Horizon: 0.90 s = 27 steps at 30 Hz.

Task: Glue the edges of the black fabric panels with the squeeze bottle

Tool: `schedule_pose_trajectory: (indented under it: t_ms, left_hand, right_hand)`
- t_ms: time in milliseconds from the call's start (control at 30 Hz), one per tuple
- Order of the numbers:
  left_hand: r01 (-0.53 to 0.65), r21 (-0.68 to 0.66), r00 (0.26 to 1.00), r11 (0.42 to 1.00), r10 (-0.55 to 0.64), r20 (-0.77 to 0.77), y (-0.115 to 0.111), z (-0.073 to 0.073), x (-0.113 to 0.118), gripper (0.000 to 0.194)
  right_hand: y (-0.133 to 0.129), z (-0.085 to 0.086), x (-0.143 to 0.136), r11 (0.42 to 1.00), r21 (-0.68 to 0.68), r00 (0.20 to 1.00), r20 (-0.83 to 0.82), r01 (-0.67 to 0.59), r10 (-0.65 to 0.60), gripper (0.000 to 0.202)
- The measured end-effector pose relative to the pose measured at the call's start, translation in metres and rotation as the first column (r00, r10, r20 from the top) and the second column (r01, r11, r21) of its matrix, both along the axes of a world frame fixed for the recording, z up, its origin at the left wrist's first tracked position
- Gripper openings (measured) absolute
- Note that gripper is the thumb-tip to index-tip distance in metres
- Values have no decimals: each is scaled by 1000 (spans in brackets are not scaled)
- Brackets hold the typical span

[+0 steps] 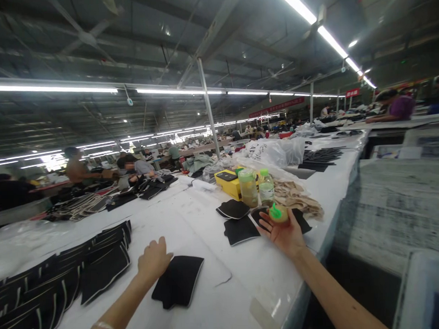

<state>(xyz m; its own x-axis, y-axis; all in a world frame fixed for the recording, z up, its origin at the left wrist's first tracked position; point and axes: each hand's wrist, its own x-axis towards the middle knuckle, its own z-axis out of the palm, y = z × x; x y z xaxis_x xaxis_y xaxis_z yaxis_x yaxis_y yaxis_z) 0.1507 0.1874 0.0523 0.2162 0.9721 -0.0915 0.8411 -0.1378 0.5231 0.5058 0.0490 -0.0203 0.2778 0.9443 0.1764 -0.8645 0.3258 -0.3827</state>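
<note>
Green-nozzled bottle (280, 215) sits in my right hand (285, 235), held between thumb and loosely spread fingers. My left hand (154, 259) is curled; whether those fingers grip anything, I can't quite tell. Just right of them, a black piece (178, 282) lies on the white table (227, 298).

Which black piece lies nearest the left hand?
The lone black piece beside the left hand, by its thumb; others nearby lie in overlapping rows farther left, or grouped near the right hand.

1 panel (178, 282) on the table (238, 288), panel rows (104, 273) to its left, jar (248, 190) and bottle (266, 189) beyond at right
</note>
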Motion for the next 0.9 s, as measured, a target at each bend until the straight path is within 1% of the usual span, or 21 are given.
schedule_pose_trajectory:
  t_ms: [33, 67, 100, 133, 200, 267, 333, 400, 467, 533, 567, 633, 667, 733, 800, 833, 900]
  left_hand:
    - [47, 122, 997, 991, -39, -68, 2, -3, 11, 50]
    - [125, 232, 986, 965, -95, -135, 5, -6, 27, 51]
    - [230, 310, 964, 922, -172, -204, 7, -10, 47, 52]
    - [346, 354, 928, 869, -260, -267, 11, -15, 69, 54]
    - [485, 378, 865, 788, -370, -339, 20, -26, 115, 59]
    - [554, 387, 822, 737, -412, -393, 30, -37, 157, 65]
    - [587, 396, 797, 706, -416, -438, 39, -48, 190, 67]
    - [604, 401, 780, 689, -409, -473, 48, -57, 211, 63]
    - [613, 399, 770, 682, -403, -495, 54, -61, 222, 53]
    - [596, 406, 780, 693, -378, -499, 57, -59, 225, 47]
    - [573, 417, 794, 706, -352, -495, 58, -55, 224, 46]
    - [507, 451, 831, 734, -277, -483, 57, -41, 214, 49]
    - [475, 469, 845, 744, -236, -480, 55, -32, 205, 51]
    - [431, 499, 856, 752, -165, -490, 44, -12, 177, 53]
    - [413, 512, 845, 753, -108, -523, 25, 4, 137, 51]
    - [408, 510, 834, 757, -81, -546, 13, 9, 115, 50]
    - [403, 479, 799, 780, -44, -600, -12, 13, 72, 51]
  right_hand:
    - [3, -1, 2, 1000, 12, 1000, 7, -12, 12, 47]
    - [5, -1, 3, 999, 24, 1000, 12, -22, 22, 48]
    - [6, -3, 5, 999, 36, 999, 15, -29, 28, 49]
    - [6, -4, 6, 998, 48, 999, 18, -32, 32, 51]
    - [5, -6, 8, 997, 72, 999, 18, -36, 35, 53]
    - [3, -8, 10, 995, 91, 999, 12, -45, 45, 53]
    - [2, -10, 12, 993, 101, 998, 6, -58, 58, 53]
    - [4, -11, 14, 993, 95, 998, 3, -67, 67, 53]
    - [6, -11, 15, 994, 79, 998, 2, -70, 70, 53]
    - [7, -10, 16, 996, 61, 998, 0, -69, 70, 53]
    - [7, -10, 16, 996, 54, 998, -1, -68, 69, 53]
    - [6, -9, 16, 997, 42, 998, -4, -64, 65, 53]
    - [4, -9, 16, 997, 38, 998, -7, -62, 62, 54]
    - [1, -8, 16, 998, 28, 998, -15, -58, 59, 55]
    - [-1, -7, 16, 998, 15, 998, -28, -56, 56, 57]
    - [-1, -6, 15, 999, 7, 998, -36, -54, 54, 58]
    - [0, -4, 14, 999, -14, 998, -55, -44, 44, 60]
